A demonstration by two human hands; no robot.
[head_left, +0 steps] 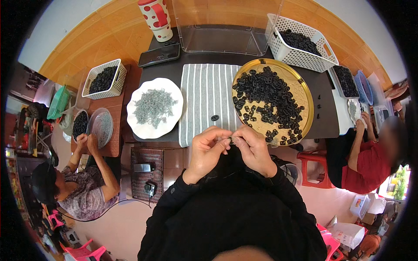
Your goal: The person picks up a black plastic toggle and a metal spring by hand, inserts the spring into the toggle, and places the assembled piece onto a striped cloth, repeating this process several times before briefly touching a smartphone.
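Observation:
My left hand (207,150) and my right hand (253,150) meet at the near edge of the striped cloth (204,91). Both are closed in a pinch, fingertips almost touching around something tiny and dark that the fingers mostly hide. One small black plastic piece (214,118) lies on the cloth just beyond my left hand. To the right, a round gold tray (308,114) bears a heap of small black plastic pieces (270,93). On the left is a white scalloped plate (136,124) with a pile of small greyish clear or metallic pieces (156,106).
Behind stand a clear plastic bin (222,41), a white basket (324,65) of black pieces, a dark phone (159,55) and a dotted tumbler (156,21). Co-workers sit on both sides: a person (87,191) at left, another in a red shirt (368,167) at right.

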